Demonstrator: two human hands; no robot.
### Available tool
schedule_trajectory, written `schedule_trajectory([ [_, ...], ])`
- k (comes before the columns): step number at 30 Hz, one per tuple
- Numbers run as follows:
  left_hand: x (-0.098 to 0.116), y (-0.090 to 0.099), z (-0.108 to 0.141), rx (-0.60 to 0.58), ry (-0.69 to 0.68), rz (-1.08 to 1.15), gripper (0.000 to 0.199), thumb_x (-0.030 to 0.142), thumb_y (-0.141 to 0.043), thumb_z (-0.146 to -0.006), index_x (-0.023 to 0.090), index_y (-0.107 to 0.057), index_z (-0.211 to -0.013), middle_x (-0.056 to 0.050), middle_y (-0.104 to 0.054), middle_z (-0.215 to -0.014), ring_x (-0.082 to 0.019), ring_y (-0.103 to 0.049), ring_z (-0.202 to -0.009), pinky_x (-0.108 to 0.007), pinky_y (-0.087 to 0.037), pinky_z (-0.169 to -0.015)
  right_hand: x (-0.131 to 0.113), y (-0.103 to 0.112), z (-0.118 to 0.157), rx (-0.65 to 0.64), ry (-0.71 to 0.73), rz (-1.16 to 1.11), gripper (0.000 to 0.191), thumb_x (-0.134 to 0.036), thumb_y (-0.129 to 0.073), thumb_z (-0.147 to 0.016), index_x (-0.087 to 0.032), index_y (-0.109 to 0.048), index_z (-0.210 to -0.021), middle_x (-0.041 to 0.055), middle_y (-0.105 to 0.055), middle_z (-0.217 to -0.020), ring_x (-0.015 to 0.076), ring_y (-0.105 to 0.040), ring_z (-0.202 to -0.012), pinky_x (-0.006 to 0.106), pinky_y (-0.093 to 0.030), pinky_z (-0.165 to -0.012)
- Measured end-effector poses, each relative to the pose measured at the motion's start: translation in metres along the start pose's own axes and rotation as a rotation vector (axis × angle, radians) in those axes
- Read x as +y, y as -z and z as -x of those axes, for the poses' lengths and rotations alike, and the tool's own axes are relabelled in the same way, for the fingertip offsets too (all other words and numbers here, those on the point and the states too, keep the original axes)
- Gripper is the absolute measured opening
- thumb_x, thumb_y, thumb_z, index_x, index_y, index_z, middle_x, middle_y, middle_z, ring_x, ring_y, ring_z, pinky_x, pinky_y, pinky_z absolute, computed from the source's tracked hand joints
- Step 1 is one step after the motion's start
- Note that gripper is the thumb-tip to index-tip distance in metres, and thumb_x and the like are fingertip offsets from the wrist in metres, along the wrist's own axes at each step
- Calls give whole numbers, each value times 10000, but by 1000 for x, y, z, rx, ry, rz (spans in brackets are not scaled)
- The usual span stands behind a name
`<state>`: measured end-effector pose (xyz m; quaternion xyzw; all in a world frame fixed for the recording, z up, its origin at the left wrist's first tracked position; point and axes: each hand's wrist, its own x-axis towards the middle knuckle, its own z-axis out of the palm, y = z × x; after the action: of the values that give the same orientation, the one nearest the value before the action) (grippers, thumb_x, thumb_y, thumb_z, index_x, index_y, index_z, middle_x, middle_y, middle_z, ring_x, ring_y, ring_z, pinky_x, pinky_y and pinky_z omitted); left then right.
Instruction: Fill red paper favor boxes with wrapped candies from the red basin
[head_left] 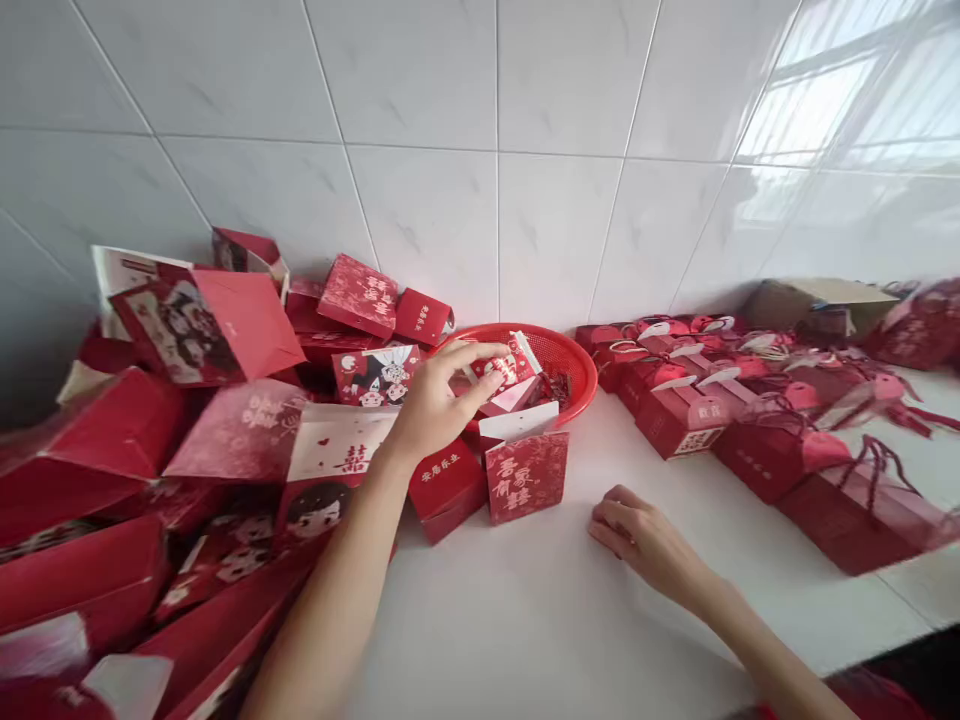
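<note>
My left hand [442, 395] pinches a small red wrapped packet [511, 366] with white crimped ends, above the near side of a red plastic basket [583, 372]. Small dark red pieces lie inside that basket. Just below the hand stands a red box [448, 488] with pale lettering. Beside it is an upright red card box [527, 476] with its white flap raised. My right hand [630, 532] rests on the white tabletop [525, 620], fingers curled inward; whether anything is in them is hidden.
Many red gift boxes [232, 430], some with lids raised, are heaped along the left. Closed red boxes with handles [686, 405] stand in rows on the right. A cardboard box [817, 300] sits behind them, against the tiled wall [555, 220].
</note>
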<state>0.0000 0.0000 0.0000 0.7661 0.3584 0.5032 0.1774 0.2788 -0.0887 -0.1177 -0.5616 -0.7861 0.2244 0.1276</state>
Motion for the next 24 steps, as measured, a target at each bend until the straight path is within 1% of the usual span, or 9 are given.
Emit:
schedule_trajectory([
  [4, 3, -1, -2, -36, -14, -32, 237, 292, -639, -921, 243, -738, -1131, -37, -739, -1171, -213, -682, -1046, -359, -537, -943, 5, -3, 6, -26, 74, 42, 149, -203, -507, -935, -188, -653, -905, 84, -606, -931, 199, -619, -759, 341, -505, -713],
  [7, 6, 0, -2, -63, -29, -64, 238, 300, -632, -924, 243, -741, -1128, -40, -747, -1149, -211, -681, -1023, -359, -539, -926, 2, 6, 4, -2, 109, -32, 192, -131, -491, -899, -196, -671, -921, 76, -643, -893, 201, -634, -769, 329, -512, -701],
  [9, 8, 0, -2, -69, -28, -75, 239, 302, -630, -926, 242, -740, -1129, -40, -745, -1142, -204, -684, -1004, -354, -541, -920, -8, 22, -2, 93, 180, -147, 134, -159, -534, -898, -203, -658, -925, 58, -665, -864, 188, -636, -753, 316, -519, -696],
  [11, 10, 0, -2, -65, -21, -84, 239, 307, -623, -932, 236, -739, -1129, -42, -740, -1141, -198, -687, -991, -346, -545, -916, -24, 44, -13, 260, 286, -243, 58, -228, -588, -913, -209, -637, -938, 44, -680, -864, 179, -638, -756, 314, -530, -717],
  [13, 11, -1, -2, -48, -28, -97, 256, 303, -616, -937, 229, -729, -1155, -45, -734, -1163, -196, -686, -1008, -338, -547, -920, -42, 66, -27, 400, 416, -259, 77, -267, -602, -935, -212, -640, -973, 50, -698, -915, 182, -649, -800, 320, -537, -755],
  [15, 14, -1, -1, -26, -42, -115, 305, 281, -613, -935, 232, -695, -1225, -44, -722, -1221, -200, -678, -1056, -336, -545, -935, -59, 83, -45, 451, 519, -198, 93, -258, -591, -950, -208, -658, -989, 60, -704, -946, 184, -653, -818, 323, -536, -764],
  [18, 17, -1, 1, -6, -43, -134, 419, 241, -620, -919, 235, -616, -1338, -41, -696, -1299, -201, -672, -1100, -333, -544, -950, -74, 93, -69, 432, 609, -69, 139, -229, -563, -964, -195, -698, -970, 77, -699, -951, 184, -650, -807, 315, -525, -720],
  [21, 19, -1, 2, -6, -25, -130, 444, 225, -627, -908, 216, -590, -1350, -45, -696, -1292, -195, -674, -1104, -322, -540, -961, -77, 94, -84, 365, 647, 5, 126, -242, -604, -945, -198, -722, -955, 79, -704, -934, 201, -646, -838, 314, -515, -697],
  [24, 17, -3, 2, -12, -3, -101, 386, 237, -636, -902, 214, -602, -1285, -50, -689, -1282, -200, -660, -1132, -320, -543, -950, -72, 98, -87, 400, 602, -134, 118, -301, -653, -921, -197, -690, -878, 59, -698, -869, 193, -644, -807, 311, -516, -698],
])
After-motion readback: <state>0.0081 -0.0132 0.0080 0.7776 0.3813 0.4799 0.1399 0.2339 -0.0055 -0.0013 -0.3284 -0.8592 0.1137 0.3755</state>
